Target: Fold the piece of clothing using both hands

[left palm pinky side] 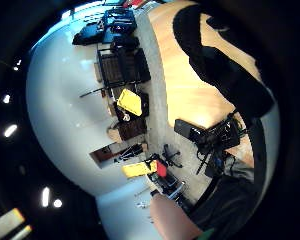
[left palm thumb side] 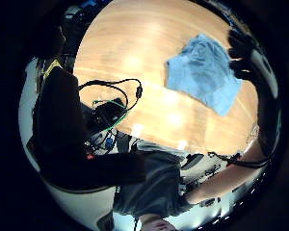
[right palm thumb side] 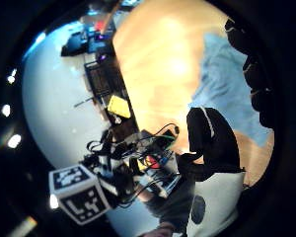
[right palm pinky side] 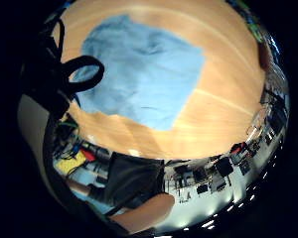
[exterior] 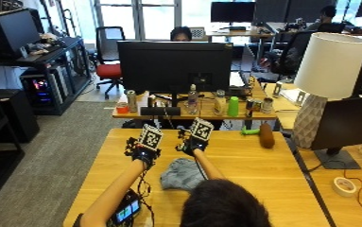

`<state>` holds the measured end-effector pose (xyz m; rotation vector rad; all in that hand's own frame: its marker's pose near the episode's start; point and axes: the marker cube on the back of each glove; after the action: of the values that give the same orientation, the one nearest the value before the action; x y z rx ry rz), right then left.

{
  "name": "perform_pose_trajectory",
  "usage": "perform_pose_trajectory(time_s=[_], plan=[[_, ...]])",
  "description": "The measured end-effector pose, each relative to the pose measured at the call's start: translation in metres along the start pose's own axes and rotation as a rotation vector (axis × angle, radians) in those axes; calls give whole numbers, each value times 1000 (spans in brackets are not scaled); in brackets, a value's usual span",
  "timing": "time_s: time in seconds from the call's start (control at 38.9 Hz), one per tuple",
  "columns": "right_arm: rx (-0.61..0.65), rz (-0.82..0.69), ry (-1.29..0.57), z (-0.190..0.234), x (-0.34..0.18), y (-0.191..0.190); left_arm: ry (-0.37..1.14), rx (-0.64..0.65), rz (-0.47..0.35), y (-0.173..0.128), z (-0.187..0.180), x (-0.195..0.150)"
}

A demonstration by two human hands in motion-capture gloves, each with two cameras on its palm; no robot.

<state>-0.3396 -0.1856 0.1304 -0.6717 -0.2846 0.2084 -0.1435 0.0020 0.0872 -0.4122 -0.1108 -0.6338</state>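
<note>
A grey-blue garment point(exterior: 184, 174) lies crumpled on the light wooden table point(exterior: 256, 175), just in front of the person. Both gloved hands hover above the table beyond it and touch nothing. My left hand point(exterior: 144, 152) is up to the garment's left, my right hand point(exterior: 192, 145) above its far edge. The left thumb side palm view shows the garment point(left palm thumb side: 202, 72) spread below loosely curled fingers point(left palm thumb side: 240, 47). In the right little finger side palm view the garment point(right palm pinky side: 144, 74) fills the table under the palm, with one bent finger point(right palm pinky side: 82, 74) beside it. Nothing sits between the fingers of either hand.
A small device with a lit screen point(exterior: 127, 210) and cables lies at the table's near left corner. A brown cylinder point(exterior: 266, 135) and a green object point(exterior: 250, 132) lie at the far right edge. A monitor point(exterior: 174, 66) stands on the desk behind; a lamp point(exterior: 322, 85) stands right.
</note>
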Motion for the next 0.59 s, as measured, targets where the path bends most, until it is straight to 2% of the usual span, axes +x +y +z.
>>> perform_pose_trajectory(time_s=[0.03,0.08,0.15,0.23,0.31,0.44,0.59], plan=[[54,-14,7,-9,4,3,3,32,-48,-3,-1,-1],[147,-41,11,-27,13,13,8,56,-82,-4,-2,-2],[274,-113,25,-54,27,27,21,85,-69,-3,-5,0],[413,-194,73,-81,47,22,31,110,-60,1,-10,2],[446,-245,86,-96,69,17,38,97,-61,9,-14,4],[540,-232,142,-106,105,38,74,119,-39,19,-26,9],[543,-179,169,-108,136,31,71,155,4,15,-35,18]])
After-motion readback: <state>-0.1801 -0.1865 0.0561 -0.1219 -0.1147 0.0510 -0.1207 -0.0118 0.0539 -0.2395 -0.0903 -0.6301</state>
